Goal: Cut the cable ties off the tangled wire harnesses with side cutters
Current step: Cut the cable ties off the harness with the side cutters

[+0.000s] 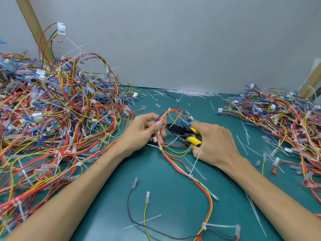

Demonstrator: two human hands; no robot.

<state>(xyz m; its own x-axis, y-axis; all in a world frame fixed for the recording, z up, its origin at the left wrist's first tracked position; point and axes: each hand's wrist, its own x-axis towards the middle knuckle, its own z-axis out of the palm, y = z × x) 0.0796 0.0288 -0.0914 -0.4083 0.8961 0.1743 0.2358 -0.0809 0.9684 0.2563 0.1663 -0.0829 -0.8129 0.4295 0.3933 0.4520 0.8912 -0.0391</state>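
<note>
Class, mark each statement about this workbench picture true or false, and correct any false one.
1. The right hand grips yellow-handled side cutters. True.
2. The left hand lies flat and holds nothing. False: the left hand pinches a wire harness.
3. More harnesses are heaped on the person's right. False: the left pile is much bigger than the right pile.
4. Loose white cable ties lie along the foot of the wall. True.
</note>
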